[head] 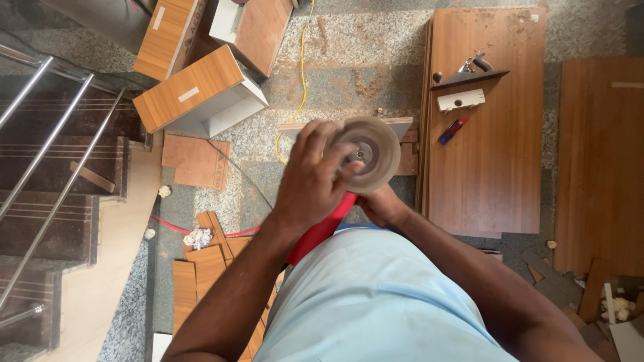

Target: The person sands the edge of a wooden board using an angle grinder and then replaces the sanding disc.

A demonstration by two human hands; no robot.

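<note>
Seen from above, a person stands on a speckled stone floor [342,74] strewn with wood offcuts. At far left a steel stair railing [40,154] runs beside dark steps, and near it lie open wooden drawer boxes [198,97] and a heap of small laminate scraps [208,261]. A thin yellow cord [302,67] trails across the floor toward the middle. At centre, the left hand [312,181] has its grip closed over the rim of a round, dusty grinding disc [372,153], fingers spread across its face near the metal hub. The disc sits on a red power tool [322,228] held at waist height against a pale blue shirt [376,302]. The right hand [382,204] is wrapped around the tool body just beneath the disc, largely hidden by it. The tool looks heavy and rigid, best held by its body; the disc looks stiff, gritty and brittle at the edge, better taken by the rim than the face. Further right, a stack of brown laminated boards [486,167] carries a hand plane [469,70], a white block [461,100] and a small red and blue marker [453,131].
</note>
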